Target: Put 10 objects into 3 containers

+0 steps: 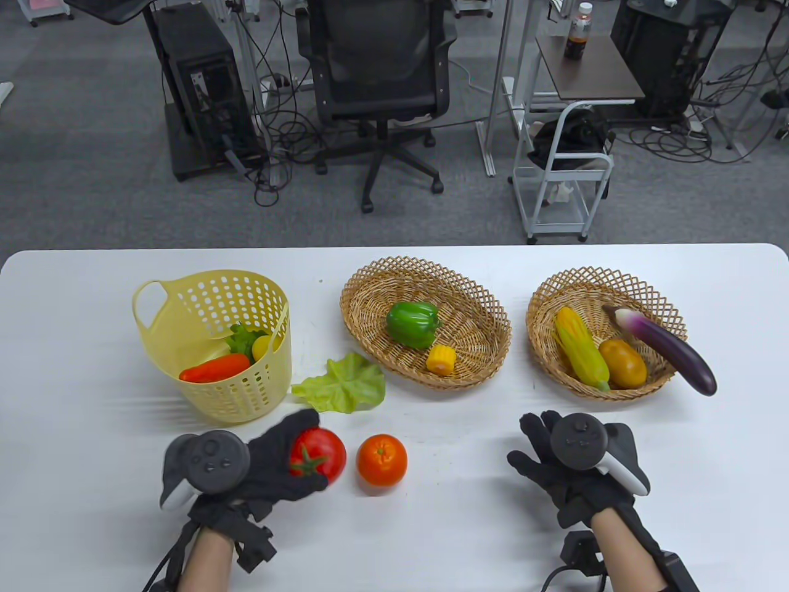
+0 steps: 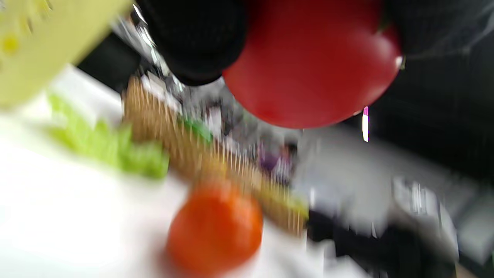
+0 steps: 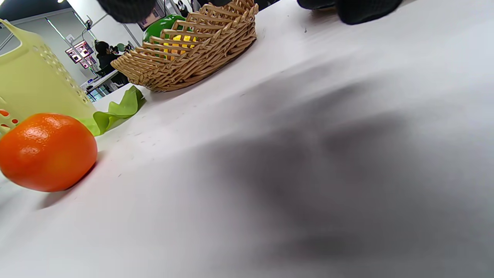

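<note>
My left hand [image 1: 290,459] grips a red tomato [image 1: 320,453] just above the table's front; the tomato fills the top of the left wrist view [image 2: 312,69]. An orange [image 1: 381,460] sits on the table right of it, also in the left wrist view [image 2: 216,231] and the right wrist view [image 3: 46,151]. A lettuce leaf [image 1: 342,383] lies by the yellow plastic basket [image 1: 185,296]. The middle wicker basket [image 1: 481,308] holds a green pepper [image 1: 412,324] and a corn piece [image 1: 442,358]. My right hand [image 1: 542,447] rests flat on the table, holding nothing.
The yellow basket holds a carrot [image 1: 214,368], greens and a yellow piece. The right wicker basket [image 1: 548,296] holds a corn cob [image 1: 580,349], a potato [image 1: 622,362] and an eggplant [image 1: 669,348] jutting over its rim. An office chair and a cart stand beyond the table.
</note>
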`<state>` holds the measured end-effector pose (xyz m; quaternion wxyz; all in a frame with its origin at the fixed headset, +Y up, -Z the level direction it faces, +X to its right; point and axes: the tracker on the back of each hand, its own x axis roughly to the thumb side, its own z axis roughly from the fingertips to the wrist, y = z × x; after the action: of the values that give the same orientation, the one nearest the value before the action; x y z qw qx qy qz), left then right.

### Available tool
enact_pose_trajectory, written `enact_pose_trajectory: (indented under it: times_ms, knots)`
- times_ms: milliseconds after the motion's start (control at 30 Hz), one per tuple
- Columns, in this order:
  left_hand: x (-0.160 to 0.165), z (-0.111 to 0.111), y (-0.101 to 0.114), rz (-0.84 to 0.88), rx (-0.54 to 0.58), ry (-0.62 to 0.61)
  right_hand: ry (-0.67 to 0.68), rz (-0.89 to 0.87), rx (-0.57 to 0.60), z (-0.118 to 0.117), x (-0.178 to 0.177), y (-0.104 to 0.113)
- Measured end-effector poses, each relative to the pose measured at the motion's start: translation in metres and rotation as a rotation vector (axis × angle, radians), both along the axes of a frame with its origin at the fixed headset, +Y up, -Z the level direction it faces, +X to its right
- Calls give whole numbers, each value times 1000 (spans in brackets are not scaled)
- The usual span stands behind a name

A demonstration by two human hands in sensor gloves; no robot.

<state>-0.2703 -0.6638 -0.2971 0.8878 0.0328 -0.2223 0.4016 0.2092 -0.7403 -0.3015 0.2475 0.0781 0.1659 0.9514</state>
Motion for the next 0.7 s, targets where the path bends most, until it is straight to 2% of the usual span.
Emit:
enact_pose_trajectory:
  times_ms: [67,133,233,433,700]
  knots:
    - [-22,-4,14,81,73,147,-1,0,-4,0,0,0]
    - [-40,-6,25,103,153,350,-3,-3,-4,0,0,0]
    - [-52,-12,32,150,148,516,-1,-2,-12,-1,0,-1]
    - [-45,-28,33,6,110,695,1,-17,-25,-1,2,-1]
    - [-42,-39,23,-16,21,732,7,-15,-33,0,1,-1]
